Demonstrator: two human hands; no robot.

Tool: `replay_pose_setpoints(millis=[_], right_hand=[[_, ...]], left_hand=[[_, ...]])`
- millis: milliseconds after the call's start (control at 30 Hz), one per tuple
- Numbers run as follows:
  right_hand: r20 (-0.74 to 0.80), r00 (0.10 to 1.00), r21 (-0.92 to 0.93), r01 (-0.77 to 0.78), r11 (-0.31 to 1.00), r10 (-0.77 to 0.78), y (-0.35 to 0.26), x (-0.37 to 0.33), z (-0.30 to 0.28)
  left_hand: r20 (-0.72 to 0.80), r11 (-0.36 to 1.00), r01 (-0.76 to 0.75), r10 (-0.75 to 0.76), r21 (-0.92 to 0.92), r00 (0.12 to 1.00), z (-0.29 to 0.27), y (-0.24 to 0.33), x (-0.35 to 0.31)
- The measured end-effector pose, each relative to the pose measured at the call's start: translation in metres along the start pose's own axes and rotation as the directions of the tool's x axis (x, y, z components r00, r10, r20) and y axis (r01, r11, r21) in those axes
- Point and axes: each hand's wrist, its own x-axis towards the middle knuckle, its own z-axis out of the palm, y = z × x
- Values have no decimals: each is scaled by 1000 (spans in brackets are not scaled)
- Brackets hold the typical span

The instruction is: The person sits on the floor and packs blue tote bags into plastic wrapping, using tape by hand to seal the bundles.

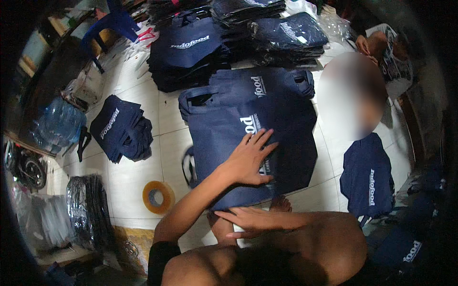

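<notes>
A navy blue fabric tote bag [214, 148] with white lettering lies flat on the floor in front of me, on top of other navy bags [286, 105] whose handles show at the far side. My left hand [253, 159] presses on the bag's middle, palm down with its fingers spread. At the near edge of the bag is my right hand [248, 220], its fingers stretched to the left and its thumb apart. Whether those fingertips touch the bag's edge, I cannot tell. A dark handle loop [189, 167] sticks out at the bag's left side.
Tall stacks of navy bags [188, 57] stand beyond. Smaller bag piles lie left [121, 128] and right [368, 176]. A tape roll [158, 197] rests on the tiles near my left forearm. Plastic-wrapped bundles [88, 209], a water jug [59, 125] and a blue chair [112, 26] line the left. Another person [377, 45] sits far right.
</notes>
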Motion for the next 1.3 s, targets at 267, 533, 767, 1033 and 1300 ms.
replay_pose_setpoints(millis=[267, 533, 767, 1033, 1300], right_hand=[[-326, 938, -214, -194, 957, 117, 73, -4, 2], [-639, 646, -378, -736, 561, 417, 183, -51, 21], [-573, 749, -293, -566, 770, 333, 212, -84, 0], [-801, 563, -208, -582, 786, 204, 228, -158, -123], [-729, 513, 7, -656, 755, 452, 65, -223, -215]], left_hand=[[131, 919, 379, -392, 110, 911, 120, -66, -105], [-314, 656, 753, -705, 53, 637, 105, -63, -242], [-355, 300, 954, -892, 3, 281, 38, -34, -413], [274, 187, 964, -953, 190, 131, -155, -51, -417], [151, 313, 902, -948, 298, 279, 64, -93, -361]])
